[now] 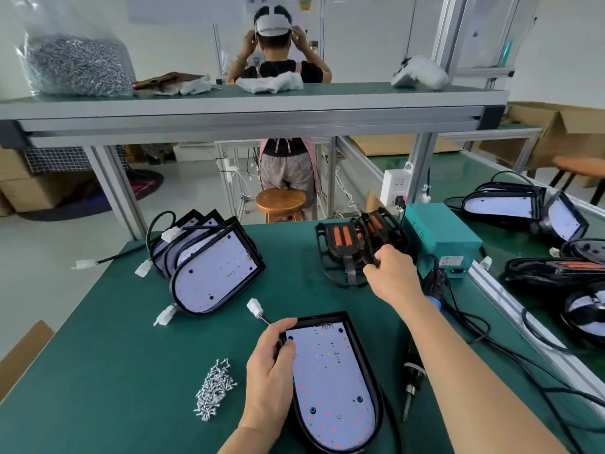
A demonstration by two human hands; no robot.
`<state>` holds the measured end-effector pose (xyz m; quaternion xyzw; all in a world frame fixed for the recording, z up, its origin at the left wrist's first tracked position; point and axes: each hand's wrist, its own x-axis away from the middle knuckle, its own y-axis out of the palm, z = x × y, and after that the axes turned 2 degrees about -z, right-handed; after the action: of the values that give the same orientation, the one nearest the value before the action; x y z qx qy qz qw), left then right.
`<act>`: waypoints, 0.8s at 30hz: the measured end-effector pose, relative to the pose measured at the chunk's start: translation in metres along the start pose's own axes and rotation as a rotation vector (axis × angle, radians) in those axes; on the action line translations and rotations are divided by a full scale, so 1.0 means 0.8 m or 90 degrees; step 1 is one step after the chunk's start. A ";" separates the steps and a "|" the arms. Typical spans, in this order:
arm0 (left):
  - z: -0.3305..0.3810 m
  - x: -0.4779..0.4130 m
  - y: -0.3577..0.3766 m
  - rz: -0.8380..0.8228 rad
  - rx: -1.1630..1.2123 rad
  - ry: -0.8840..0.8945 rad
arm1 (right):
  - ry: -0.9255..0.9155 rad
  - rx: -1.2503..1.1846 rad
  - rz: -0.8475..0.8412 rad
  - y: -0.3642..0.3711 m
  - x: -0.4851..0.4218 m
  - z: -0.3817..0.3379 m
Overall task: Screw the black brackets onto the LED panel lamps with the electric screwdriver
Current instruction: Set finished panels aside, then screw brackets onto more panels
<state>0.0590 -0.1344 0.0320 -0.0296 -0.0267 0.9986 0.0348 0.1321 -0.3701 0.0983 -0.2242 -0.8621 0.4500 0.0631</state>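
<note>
Gripping lamp (330,381) with left hand (271,371), right hand (393,273) pinching bracket (342,245)

Teal metal power box (442,237) just right of my right fingers (383,253), white socket block (395,188) behind it on the post. Round wooden stool (281,199) well beyond those fingers, person in black top (281,68) standing past it, back to me. Grey aluminium shelf (248,108) above, holding crumpled white cloth (268,82). Brown cardboard flap (23,352) far left of my left fingers (281,324).
</note>
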 end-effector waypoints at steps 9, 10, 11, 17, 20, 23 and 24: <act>0.000 -0.001 0.001 0.004 0.008 -0.003 | 0.011 -0.259 -0.051 -0.001 0.118 0.015; 0.001 -0.001 0.001 0.002 0.010 0.002 | 0.009 -0.271 -0.059 -0.001 0.132 0.017; 0.002 0.000 0.001 0.000 0.012 0.008 | 0.005 -0.280 -0.069 0.000 0.145 0.019; 0.009 0.002 0.003 -0.002 0.067 0.000 | -0.025 -0.229 -0.092 0.000 0.208 0.028; 0.013 0.006 0.005 -0.013 0.090 0.017 | -0.057 -0.197 -0.083 0.001 0.227 0.034; 0.012 0.008 0.005 0.001 0.047 0.036 | -0.073 -0.161 -0.096 0.002 0.240 0.037; 0.011 0.007 0.005 0.007 0.029 0.032 | -0.079 -0.142 -0.102 0.003 0.244 0.037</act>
<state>0.0524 -0.1383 0.0402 -0.0539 -0.0027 0.9981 0.0307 -0.0500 -0.3042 0.0608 -0.1320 -0.9241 0.3580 0.0198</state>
